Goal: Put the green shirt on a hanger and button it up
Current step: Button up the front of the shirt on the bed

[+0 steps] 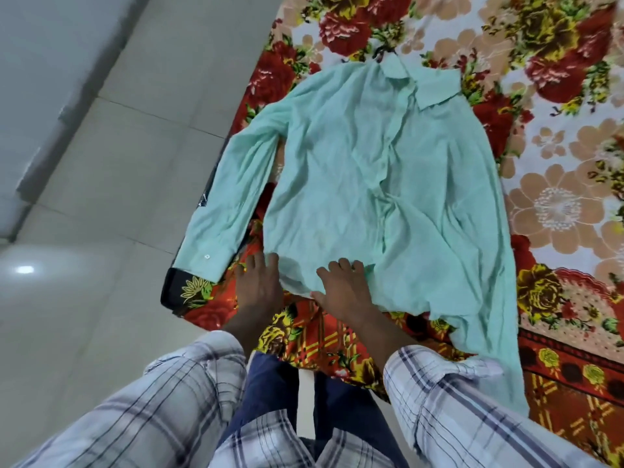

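The light green shirt point(364, 170) lies front up on the floral bedspread point(557, 204), collar far from me and placket closed down the middle. A small dark hook point(379, 51), apparently a hanger's, pokes out above the collar; the rest of it is hidden. One sleeve point(229, 201) runs along the bed's left edge, while the other hangs off the near edge at the right. My left hand point(258, 285) rests flat with spread fingers at the hem's left corner. My right hand point(341, 288) sits on the hem's middle with its fingers curled into the fabric.
The bed's edge runs diagonally from top centre to bottom centre, and pale floor tiles point(111, 184) lie to its left. My plaid sleeves and blue trousers point(270, 393) fill the bottom of the view.
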